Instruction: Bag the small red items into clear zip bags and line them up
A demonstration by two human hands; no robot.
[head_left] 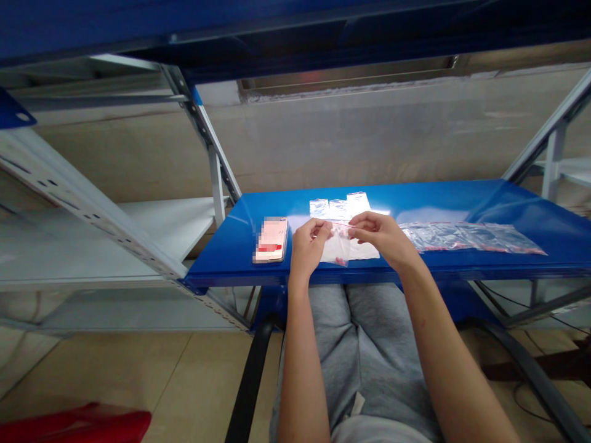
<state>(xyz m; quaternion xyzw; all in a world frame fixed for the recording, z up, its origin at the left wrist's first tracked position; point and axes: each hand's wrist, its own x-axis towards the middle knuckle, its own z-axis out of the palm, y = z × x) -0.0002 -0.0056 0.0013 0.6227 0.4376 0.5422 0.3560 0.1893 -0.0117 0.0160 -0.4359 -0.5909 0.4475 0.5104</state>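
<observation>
Between my two hands hangs a small clear zip bag (340, 243) with a red line along its top edge and some small red bits at the bottom. My left hand (310, 242) pinches the bag's upper left corner. At the upper right corner, the fingers of my right hand (379, 235) are closed on the same edge. Beneath it lies a white sheet or bag (367, 251), partly covered. Just behind my hands, several flat clear bags (338, 209) lie side by side. To the right, a row of overlapping clear zip bags (466, 237) shows red along the edges.
A phone (271, 240) with a lit screen lies at the left on the blue shelf (489, 200). Grey metal uprights (203, 117) flank it, and another blue shelf (295, 31) hangs overhead. Black chair armrests (253, 369) stand beside my legs. Something red (83, 424) is on the floor.
</observation>
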